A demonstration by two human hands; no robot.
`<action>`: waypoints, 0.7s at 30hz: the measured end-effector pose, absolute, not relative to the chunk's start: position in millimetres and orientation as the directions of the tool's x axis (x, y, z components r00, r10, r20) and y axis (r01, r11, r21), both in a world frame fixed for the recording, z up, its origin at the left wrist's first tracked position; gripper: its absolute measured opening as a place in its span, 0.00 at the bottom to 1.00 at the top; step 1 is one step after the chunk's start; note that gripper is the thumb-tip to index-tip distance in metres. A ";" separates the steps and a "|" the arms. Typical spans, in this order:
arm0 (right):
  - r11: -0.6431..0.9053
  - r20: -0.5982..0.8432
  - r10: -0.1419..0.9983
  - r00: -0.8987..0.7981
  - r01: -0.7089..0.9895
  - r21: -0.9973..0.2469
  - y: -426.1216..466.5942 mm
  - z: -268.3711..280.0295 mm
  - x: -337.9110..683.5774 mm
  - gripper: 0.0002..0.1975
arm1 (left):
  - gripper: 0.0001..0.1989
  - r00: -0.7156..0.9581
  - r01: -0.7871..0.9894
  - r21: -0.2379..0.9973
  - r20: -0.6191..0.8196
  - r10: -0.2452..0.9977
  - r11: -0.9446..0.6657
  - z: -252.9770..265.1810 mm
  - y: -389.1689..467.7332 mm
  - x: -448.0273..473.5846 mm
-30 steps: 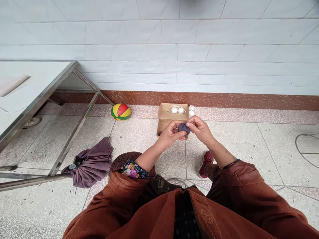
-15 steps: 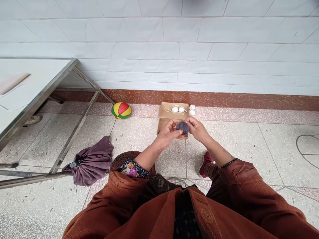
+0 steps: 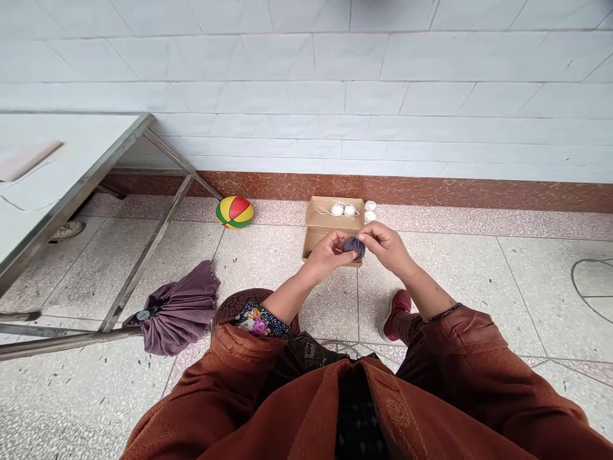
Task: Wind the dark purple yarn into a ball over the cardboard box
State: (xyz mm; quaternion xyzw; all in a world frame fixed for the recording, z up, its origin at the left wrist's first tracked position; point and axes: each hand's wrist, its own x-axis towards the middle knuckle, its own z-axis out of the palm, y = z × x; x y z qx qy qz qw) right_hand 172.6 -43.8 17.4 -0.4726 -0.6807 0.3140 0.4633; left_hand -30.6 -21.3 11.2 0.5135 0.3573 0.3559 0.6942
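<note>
I have a wall [image 3: 431, 99] of glossy white tiles meeting a speckled stone floor [image 3: 454, 287]. Left, a smooth white counter [image 3: 90, 137] has a metal-edged rim; below its near edge lies a pleated purple cloth umbrella [image 3: 184, 313]. Close to the floor's wall edge sits an open brown cardboard box [image 3: 330, 222]; further left, an oval ball [image 3: 234, 212] in red, yellow and green panels. My left hand [image 3: 331, 253] grips a round, dark yarn ball [image 3: 353, 247], which I see across the box's near right corner. My right hand [image 3: 387, 248] pinches at its upper side; I cannot tell if a strand is between the fingertips. Two small white balls [image 3: 337, 209] rest in the box's far half.
</note>
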 end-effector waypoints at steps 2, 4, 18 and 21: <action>0.298 0.302 0.952 -0.048 0.371 -0.880 -38.4 10.1 174.1 0.16 | 0.23 0.545 -0.189 0.947 -0.120 0.830 0.261 11.2 -22.5 -29.9; 0.241 0.251 0.968 -0.026 0.395 -0.887 -36.3 0.1 171.6 0.17 | 0.24 0.555 -0.251 0.923 -0.111 0.824 0.293 10.7 -21.6 -30.0; 0.342 0.333 0.939 -0.087 0.342 -0.875 -46.8 17.6 169.8 0.11 | 0.22 0.433 -0.038 0.985 -0.133 0.891 0.165 11.6 -15.9 -33.7; 0.253 0.274 0.962 0.002 0.377 -0.891 -40.6 6.1 169.6 0.13 | 0.22 0.554 -0.148 0.967 -0.094 0.827 0.209 14.0 -18.2 -33.6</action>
